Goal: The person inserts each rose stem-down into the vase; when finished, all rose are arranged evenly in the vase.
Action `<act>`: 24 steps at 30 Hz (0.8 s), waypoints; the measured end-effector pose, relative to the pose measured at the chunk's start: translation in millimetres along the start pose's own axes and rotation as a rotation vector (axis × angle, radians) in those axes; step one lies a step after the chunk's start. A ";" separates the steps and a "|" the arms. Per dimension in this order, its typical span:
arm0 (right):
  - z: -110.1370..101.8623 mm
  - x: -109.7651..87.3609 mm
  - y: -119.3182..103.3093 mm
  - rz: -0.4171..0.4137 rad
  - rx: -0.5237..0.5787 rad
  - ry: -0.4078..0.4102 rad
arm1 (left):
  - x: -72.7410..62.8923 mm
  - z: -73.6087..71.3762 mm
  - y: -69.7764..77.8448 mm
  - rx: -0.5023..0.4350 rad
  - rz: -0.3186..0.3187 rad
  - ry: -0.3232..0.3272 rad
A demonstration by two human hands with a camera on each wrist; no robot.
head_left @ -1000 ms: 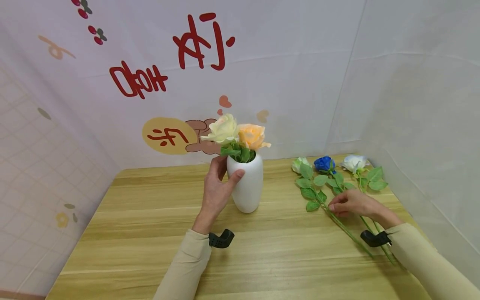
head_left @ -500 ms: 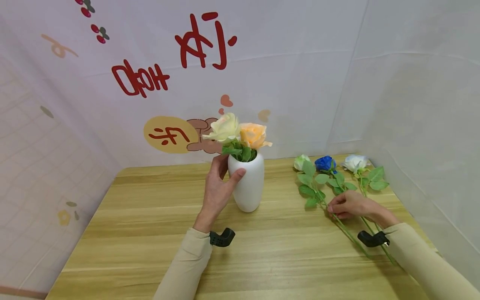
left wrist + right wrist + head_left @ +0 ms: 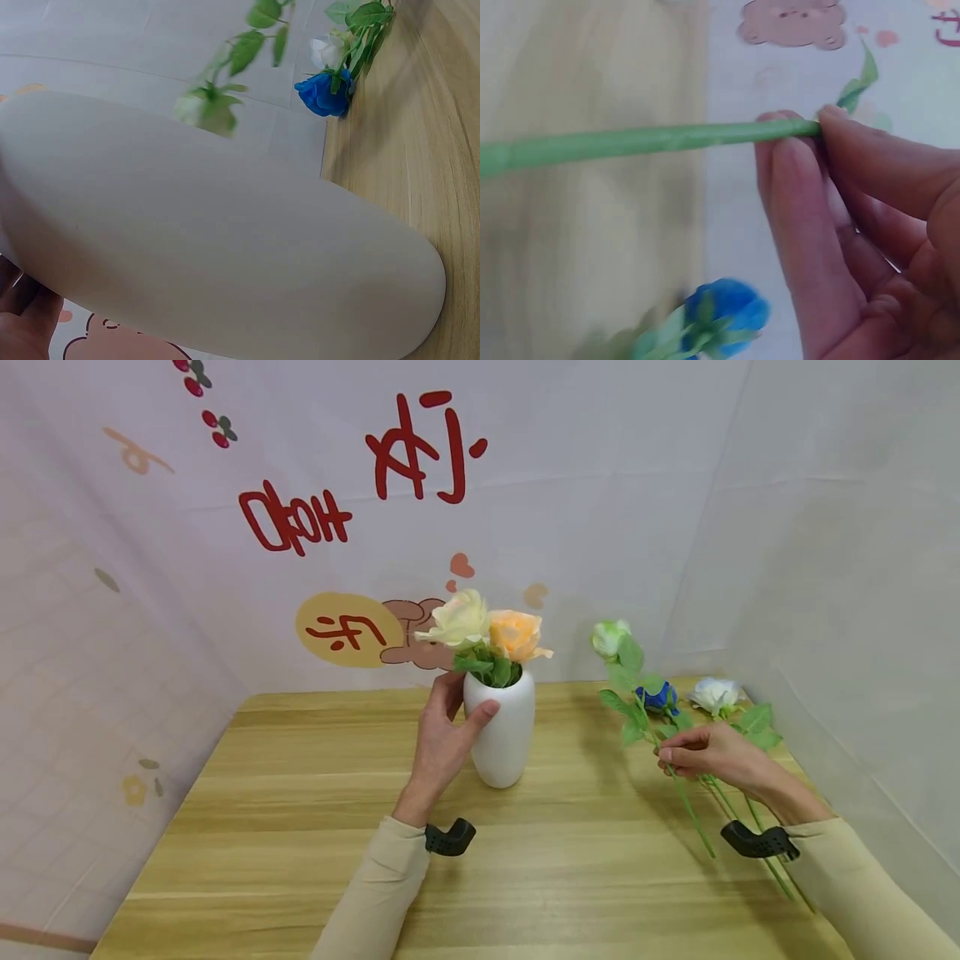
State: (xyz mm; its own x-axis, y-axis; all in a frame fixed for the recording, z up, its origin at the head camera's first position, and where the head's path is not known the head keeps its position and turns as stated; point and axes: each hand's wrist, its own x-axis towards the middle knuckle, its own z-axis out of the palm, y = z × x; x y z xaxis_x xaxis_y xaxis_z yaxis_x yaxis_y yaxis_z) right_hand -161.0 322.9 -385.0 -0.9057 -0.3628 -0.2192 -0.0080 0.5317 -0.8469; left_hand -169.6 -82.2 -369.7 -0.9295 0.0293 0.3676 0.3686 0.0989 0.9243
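A white vase [image 3: 504, 739] stands upright on the table, with a cream rose [image 3: 459, 620] and a peach rose [image 3: 515, 635] in its mouth. My left hand [image 3: 442, 739] grips the vase near its top from the left side. Over at the right, my right hand [image 3: 723, 762] pinches the stem [image 3: 667, 139] of a greenish-white rose [image 3: 611, 639] between thumb and fingers. That rose is tilted and raised off the table, its bloom slightly blurred in the left wrist view.
Beneath my right hand a blue rose [image 3: 658, 697] and a white rose [image 3: 716, 695] lie on the wooden table [image 3: 315, 827], stems toward me. A printed cloth wall [image 3: 600, 510] rises along the table's back edge and another stands on the right.
My right hand has lifted the greenish-white rose off the table, raising its bloom. The left hand keeps hold of the vase, and the head view has shifted slightly.
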 end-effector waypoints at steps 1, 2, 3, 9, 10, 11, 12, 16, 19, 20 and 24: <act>-0.3 -1.4 -3.7 -0.015 -0.004 0.018 | 0.2 0.4 -0.4 0.003 -0.005 -0.001; -0.3 -2.8 -7.4 -0.027 -0.003 0.038 | 0.3 0.7 -0.9 0.005 -0.005 -0.001; -0.1 -4.2 -11.2 -0.039 0.001 0.060 | 0.3 0.9 -1.3 0.006 0.000 -0.001; 3.5 -9.7 -34.9 -0.119 0.073 0.180 | -1.7 -0.5 -0.6 0.003 0.057 0.001; 4.1 -10.5 -38.7 -0.134 0.080 0.197 | -2.2 -0.9 -0.1 0.001 0.063 0.000; 4.9 -11.3 -42.6 -0.148 0.085 0.215 | -2.5 -1.2 0.2 0.000 0.067 -0.001; 5.7 -12.1 -46.4 -0.158 0.082 0.233 | -2.8 -1.4 0.4 0.001 0.070 -0.002; 9.4 -15.0 -59.8 -0.199 0.086 0.285 | -2.7 -1.6 -1.6 -0.005 0.076 -0.005; 12.5 -16.6 -68.9 -0.227 0.087 0.311 | -2.2 -1.5 -2.6 0.002 0.080 -0.004; 13.5 -17.0 -71.7 -0.238 0.098 0.317 | -2.2 -1.5 -2.7 0.004 0.082 -0.004; 16.8 -17.0 -82.0 -0.281 0.170 0.327 | -2.2 -1.7 -2.7 0.019 0.084 -0.004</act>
State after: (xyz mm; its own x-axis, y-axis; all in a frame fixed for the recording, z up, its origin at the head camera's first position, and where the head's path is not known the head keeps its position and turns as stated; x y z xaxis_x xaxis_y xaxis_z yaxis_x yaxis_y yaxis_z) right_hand -137.8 272.6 -320.0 -0.9648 -0.1997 0.1711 -0.2272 0.3049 -0.9249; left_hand -168.6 -84.2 -372.8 -0.8954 0.0422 0.4432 0.4450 0.1151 0.8881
